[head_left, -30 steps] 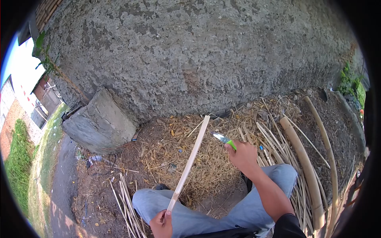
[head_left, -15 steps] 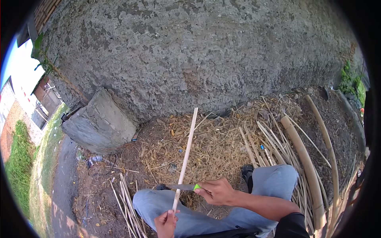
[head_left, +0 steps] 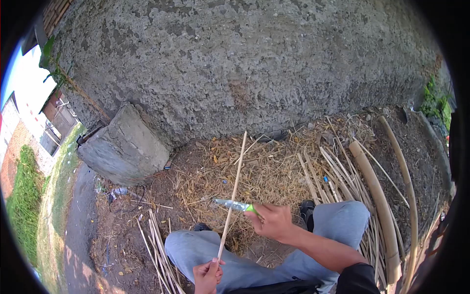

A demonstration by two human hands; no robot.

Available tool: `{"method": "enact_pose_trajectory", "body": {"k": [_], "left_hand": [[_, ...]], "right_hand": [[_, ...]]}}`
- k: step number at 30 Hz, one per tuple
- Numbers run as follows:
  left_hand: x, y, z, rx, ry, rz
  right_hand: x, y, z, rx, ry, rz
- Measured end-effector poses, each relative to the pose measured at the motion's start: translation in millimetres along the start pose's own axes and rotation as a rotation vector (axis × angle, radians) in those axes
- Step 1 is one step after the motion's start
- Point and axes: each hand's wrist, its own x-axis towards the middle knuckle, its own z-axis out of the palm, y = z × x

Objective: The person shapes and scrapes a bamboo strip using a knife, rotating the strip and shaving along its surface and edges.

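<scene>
My left hand (head_left: 207, 276) is closed around the near end of a long, thin bamboo strip (head_left: 236, 183), which slants up and away towards the wall. In my right hand (head_left: 275, 222) is a knife (head_left: 232, 204) with a bright green handle. Its blade points left and crosses the strip around the middle of its length. Whether the edge touches the strip or hovers just above it, I cannot tell. Both hands are over my legs in grey-blue trousers (head_left: 196, 247).
Thin bamboo strips (head_left: 155, 250) lie left of my knee. More strips (head_left: 338, 179), a thick bamboo piece (head_left: 374, 196) and a curved pole (head_left: 404, 171) lie to the right. Shavings (head_left: 264, 171) cover the ground before a rough wall (head_left: 254, 63). A concrete block (head_left: 128, 147) stands left.
My right hand and the knife have moved up along the strip, away from my left hand. The strip has turned and now shows a narrower side.
</scene>
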Motion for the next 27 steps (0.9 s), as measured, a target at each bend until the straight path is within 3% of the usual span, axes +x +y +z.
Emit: {"method": "enact_pose_trajectory", "body": {"k": [1, 6, 10, 12, 15, 17, 20, 22, 25, 27], "left_hand": [[-1.6, -8.8, -4.0, 0.031, -0.009, -0.015], [-30.1, -20.8, -19.8, 0.153, -0.04, -0.014], [-51.3, 11.2, -17.0, 0.398, 0.035, 0.078], [-54.8, 4.5, -29.9, 0.426, 0.063, 0.125], [-51.4, -10.8, -51.5, 0.579, 0.145, 0.296], [-51.3, -4.7, -42.7, 0.53, 0.171, 0.328], [-50.7, 10.1, -17.4, 0.522, 0.203, 0.285], [-45.0, 6.8, -12.8, 0.496, 0.212, 0.299], [-34.4, -4.9, -16.0, 0.548, 0.221, 0.356], [-34.2, -5.3, -13.4, 0.537, 0.234, 0.382]], "right_hand": [[10.4, 11.6, -5.6, -0.035, 0.028, 0.178], [24.5, 49.1, -27.0, -0.106, 0.019, 0.358], [21.4, 78.2, -7.9, -0.144, 0.115, 0.308], [23.3, 115.1, -18.2, -0.268, 0.012, 0.69], [31.1, 124.3, -35.3, -0.154, -0.005, 0.849], [32.0, 103.4, -37.9, -0.059, 0.054, 0.776], [27.6, 69.2, -42.4, -0.04, -0.079, 0.649], [24.2, 57.9, -43.5, -0.084, -0.108, 0.449], [20.1, 63.4, -40.4, -0.276, 0.071, 0.296], [22.1, 70.6, -39.9, -0.291, 0.041, 0.317]]}}
